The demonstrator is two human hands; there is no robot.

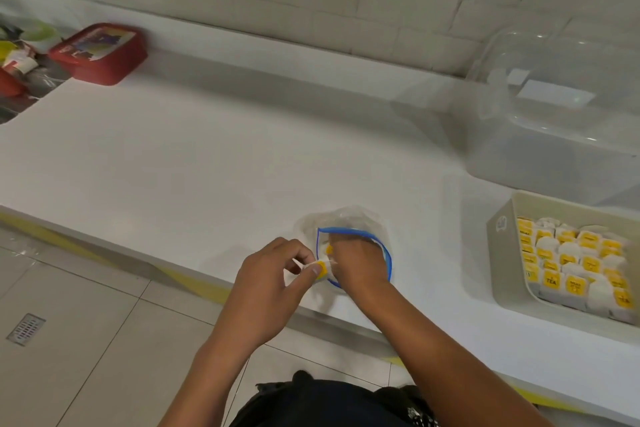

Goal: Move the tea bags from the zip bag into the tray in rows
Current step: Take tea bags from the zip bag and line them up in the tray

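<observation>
red box (98, 53) far left — clear lid (554, 107) behind tray (502, 253)

Bare counter (207, 149) between zip bag (349, 218) and tray (502, 253); clear bin (554, 135) behind.

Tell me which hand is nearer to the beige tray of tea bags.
Right. The right hand reaches into the clear zip bag with a blue rim, on the side towards the beige plastic tray. The left hand sits further left, pinching a yellow-tagged tea bag.
</observation>
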